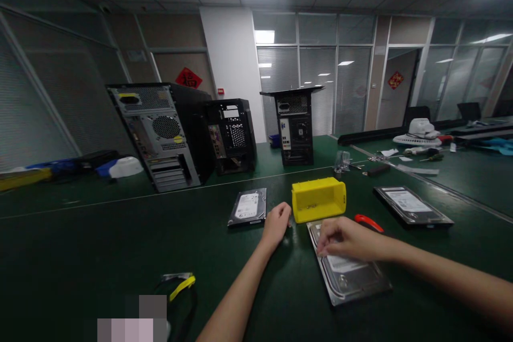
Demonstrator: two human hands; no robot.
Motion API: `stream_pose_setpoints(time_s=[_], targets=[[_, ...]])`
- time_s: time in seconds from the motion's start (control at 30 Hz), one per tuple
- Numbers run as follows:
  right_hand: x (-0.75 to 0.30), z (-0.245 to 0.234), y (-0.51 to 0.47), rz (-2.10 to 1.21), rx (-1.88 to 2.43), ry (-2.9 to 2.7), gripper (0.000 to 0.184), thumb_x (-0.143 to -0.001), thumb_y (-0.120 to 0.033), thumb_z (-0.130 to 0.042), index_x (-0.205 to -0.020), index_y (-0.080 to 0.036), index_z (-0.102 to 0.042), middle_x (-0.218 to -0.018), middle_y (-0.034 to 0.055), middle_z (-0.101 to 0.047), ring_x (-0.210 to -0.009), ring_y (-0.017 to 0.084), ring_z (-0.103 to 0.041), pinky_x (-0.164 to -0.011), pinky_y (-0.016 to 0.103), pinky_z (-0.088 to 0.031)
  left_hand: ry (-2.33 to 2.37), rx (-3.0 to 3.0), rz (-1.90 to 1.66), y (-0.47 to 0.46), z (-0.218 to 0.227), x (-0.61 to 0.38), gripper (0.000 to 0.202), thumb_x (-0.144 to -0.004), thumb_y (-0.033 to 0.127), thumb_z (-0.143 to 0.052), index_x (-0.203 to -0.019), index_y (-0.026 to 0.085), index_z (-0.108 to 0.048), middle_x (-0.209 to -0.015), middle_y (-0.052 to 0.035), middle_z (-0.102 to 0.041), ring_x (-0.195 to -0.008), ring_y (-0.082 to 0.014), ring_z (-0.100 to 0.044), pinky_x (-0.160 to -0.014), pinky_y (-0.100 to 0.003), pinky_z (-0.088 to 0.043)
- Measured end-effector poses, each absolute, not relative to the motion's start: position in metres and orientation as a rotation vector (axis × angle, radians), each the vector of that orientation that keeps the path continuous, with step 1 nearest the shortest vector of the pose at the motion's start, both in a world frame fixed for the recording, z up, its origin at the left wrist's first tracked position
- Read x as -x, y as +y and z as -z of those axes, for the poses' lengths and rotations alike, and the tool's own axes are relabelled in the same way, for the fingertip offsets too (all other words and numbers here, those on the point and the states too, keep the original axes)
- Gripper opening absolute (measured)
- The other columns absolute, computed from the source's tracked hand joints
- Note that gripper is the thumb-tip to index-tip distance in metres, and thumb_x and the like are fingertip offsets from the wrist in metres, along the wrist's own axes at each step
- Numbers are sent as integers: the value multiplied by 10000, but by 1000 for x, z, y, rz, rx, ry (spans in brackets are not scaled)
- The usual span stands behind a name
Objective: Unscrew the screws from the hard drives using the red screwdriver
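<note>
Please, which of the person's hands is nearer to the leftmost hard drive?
Left. The left hand is just right of the leftmost hard drive; the right hand is farther right, over another hard drive.

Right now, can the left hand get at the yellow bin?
Likely yes: the left hand is right beside the yellow bin, with nothing visible between them. The right hand is over the nearest hard drive, seemingly out of that path.
</note>
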State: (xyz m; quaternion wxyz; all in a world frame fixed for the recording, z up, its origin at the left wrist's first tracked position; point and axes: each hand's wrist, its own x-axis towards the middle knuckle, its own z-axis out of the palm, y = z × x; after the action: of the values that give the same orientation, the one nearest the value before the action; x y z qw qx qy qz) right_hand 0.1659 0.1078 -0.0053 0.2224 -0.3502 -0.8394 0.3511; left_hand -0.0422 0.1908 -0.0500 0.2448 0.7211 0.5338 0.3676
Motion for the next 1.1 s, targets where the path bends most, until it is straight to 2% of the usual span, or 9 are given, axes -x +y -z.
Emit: stream_pose_setpoints(time_s=[0.13, 0.27, 0.37, 0.47, 0.6, 0.73, 0.97, 1.1], targets=[[-170, -3, 113, -947, 826, -2446, 172, -808, -220, -517, -896, -193, -663, -894, 10, -616, -820, 119, -553, -703, 237, -421, 1433, -1988, -1026, 193, 52, 43, 279, -803, 345, -300, -621, 186, -439, -515, 42, -468, -535, -117, -500, -560, -201, -339], [-169, -4, 110, -841, 816, -2488, 189, -841, -250, -474, -926, -188, -632, -886, 16, -598, -787, 114, -540, -667, 229, -411, 1417, -2008, -1046, 195, 55, 44, 284, -806, 346, -297, -620, 184, -437, -517, 45, -463, -531, -112, -497, -552, -199, -332], [-163, -3, 99, -544, 997, -2445, 218, -841, -348, -467, -883, -178, -596, -840, 23, -590, -742, 131, -522, -652, 260, -397, 1408, -2009, -1045, 196, 56, 44, 287, -810, 351, -294, -626, 185, -439, -512, 46, -463, -531, -114, -498, -552, -201, -328], [-154, -4, 89, -183, 1078, -2498, 278, -838, -414, -444, -814, -166, -569, -809, 42, -599, -748, 165, -524, -707, 321, -381, 1397, -2011, -1046, 195, 55, 44, 292, -812, 359, -293, -629, 185, -440, -511, 45, -468, -533, -116, -497, -553, -203, -324], [-141, -4, 87, 179, 978, -2738, 296, -869, -342, -367, -786, -157, -584, -783, 81, -623, -747, 196, -550, -759, 376, -354, 1396, -2016, -1042, 195, 54, 43, 300, -816, 364, -290, -619, 184, -427, -510, 43, -473, -536, -117, -492, -551, -205, -318], [-129, -4, 90, 434, 1029, -2907, 231, -816, -287, -422, -822, -138, -599, -727, 114, -633, -704, 226, -571, -748, 406, -355, 1418, -2024, -1037, 197, 55, 43, 289, -813, 345, -296, -607, 183, -417, -507, 44, -460, -537, -114, -483, -548, -202, -312], [-117, -5, 85, 506, 1226, -2954, 217, -776, -286, -489, -894, -132, -585, -779, 138, -657, -737, 259, -608, -766, 440, -366, 1426, -2025, -1017, 197, 55, 43, 297, -822, 356, -291, -632, 185, -442, -520, 42, -472, -546, -119, -493, -549, -206, -311], [-117, -10, 83, 473, 1282, -2999, 177, -770, -276, -510, -862, -139, -573, -669, 108, -642, -607, 227, -601, -630, 372, -398, 1431, -2033, -1012, 195, 52, 42, 299, -821, 353, -292, -622, 185, -439, -515, 40, -478, -546, -119, -497, -551, -205, -312]])
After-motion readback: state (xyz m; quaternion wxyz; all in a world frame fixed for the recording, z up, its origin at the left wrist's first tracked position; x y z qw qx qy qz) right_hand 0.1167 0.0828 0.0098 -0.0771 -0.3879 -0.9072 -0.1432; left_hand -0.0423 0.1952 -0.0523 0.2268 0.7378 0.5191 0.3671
